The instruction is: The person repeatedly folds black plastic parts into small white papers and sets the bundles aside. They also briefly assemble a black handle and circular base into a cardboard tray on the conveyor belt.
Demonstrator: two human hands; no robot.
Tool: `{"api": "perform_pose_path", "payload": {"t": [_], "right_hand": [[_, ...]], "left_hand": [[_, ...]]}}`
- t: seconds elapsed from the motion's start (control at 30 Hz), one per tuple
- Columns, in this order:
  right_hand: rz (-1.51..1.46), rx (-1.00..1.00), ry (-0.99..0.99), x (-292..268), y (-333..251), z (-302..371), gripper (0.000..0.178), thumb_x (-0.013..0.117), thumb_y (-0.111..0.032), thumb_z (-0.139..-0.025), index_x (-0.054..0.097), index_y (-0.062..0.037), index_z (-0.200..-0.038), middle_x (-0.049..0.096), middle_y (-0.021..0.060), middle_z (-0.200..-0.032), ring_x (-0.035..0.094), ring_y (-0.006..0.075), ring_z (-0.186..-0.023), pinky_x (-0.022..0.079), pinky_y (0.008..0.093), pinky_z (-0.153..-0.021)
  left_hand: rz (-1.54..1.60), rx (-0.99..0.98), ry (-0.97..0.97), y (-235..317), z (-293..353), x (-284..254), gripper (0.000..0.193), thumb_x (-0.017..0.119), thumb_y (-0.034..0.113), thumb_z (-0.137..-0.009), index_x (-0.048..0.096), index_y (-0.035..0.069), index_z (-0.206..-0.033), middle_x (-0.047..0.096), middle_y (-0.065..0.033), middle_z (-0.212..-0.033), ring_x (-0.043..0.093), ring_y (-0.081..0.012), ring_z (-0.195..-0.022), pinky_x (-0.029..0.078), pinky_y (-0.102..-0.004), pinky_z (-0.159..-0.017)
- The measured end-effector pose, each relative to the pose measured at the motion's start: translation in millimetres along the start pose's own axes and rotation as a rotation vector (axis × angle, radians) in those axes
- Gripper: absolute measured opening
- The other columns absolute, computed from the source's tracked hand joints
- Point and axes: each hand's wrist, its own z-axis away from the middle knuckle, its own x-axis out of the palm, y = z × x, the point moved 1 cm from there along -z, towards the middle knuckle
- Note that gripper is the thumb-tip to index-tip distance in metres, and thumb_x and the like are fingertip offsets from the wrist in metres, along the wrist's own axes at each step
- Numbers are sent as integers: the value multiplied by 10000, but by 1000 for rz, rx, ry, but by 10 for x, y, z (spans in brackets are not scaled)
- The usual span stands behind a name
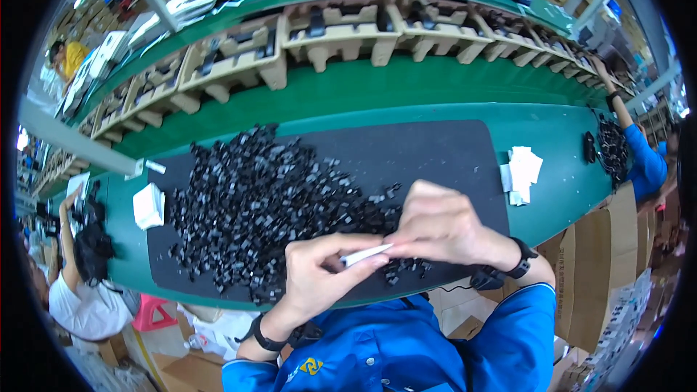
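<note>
Near the front edge of the dark mat, my left hand (319, 270) is closed on a small, flat white paper piece (365, 254), gripped between thumb and fingers. My right hand (439, 226) meets it from the right, with its fingertips pinched at the paper's right end. Whether a small part sits between those fingertips is hidden. Just beyond and left of both hands spreads a large heap of small black plastic pieces (261, 207), some with shiny faces. A few loose black pieces lie under and beside my right hand.
White paper stacks lie left (149, 205) and right (521, 170) of the dark mat (435, 152). Beyond the green table runs a line of cardboard trays (341, 25) holding black parts. Co-workers sit on both sides; black cables (612, 149) lie at the far right.
</note>
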Motion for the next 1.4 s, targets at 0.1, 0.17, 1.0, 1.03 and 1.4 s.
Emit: {"api": "perform_pose_path", "payload": {"t": [0.1,0.17,1.0,1.03,1.4], "right_hand": [[5,59,18,-10,-27,84,100,749,-128,-740,687,-68,-789,607,36,-743,545,204,-673,448,327,-568],[-42,181,-187,-31,-16,124,175,702,-196,-759,618,-55,-698,563,43,-714,556,219,-713,454,349,-581],[1553,977,222,-4078,3646,726,198,717,-269,-719,685,-97,-813,663,111,-829,635,281,-861,530,418,-690],[1572,1009,194,-4093,3681,736,228,720,-289,-722,692,-96,-840,671,120,-839,644,285,-865,534,422,-700],[1076,728,182,-4349,3198,673,348,552,-230,-900,591,-10,-1167,634,165,-1121,614,293,-1012,458,346,-884]], "left_hand": [[-158,72,16,40,-75,145,93,671,41,-811,710,-23,-868,679,-88,-684,613,-99,-514,464,-200,-442],[-237,95,-46,15,-94,166,110,664,83,-829,715,-5,-871,686,-81,-690,619,-105,-500,464,-201,-455],[-62,-279,948,99,-246,-1301,341,540,256,-941,608,-40,-1096,681,-126,-855,619,-131,-609,472,-211,-509],[-60,-288,957,20,-205,-1376,341,540,256,-941,608,-40,-1096,681,-126,-855,619,-131,-609,472,-211,-509],[-664,-98,796,46,-104,-1158,317,666,27,-808,628,2,-1122,678,-80,-997,620,-111,-872,494,-245,-774]]}}
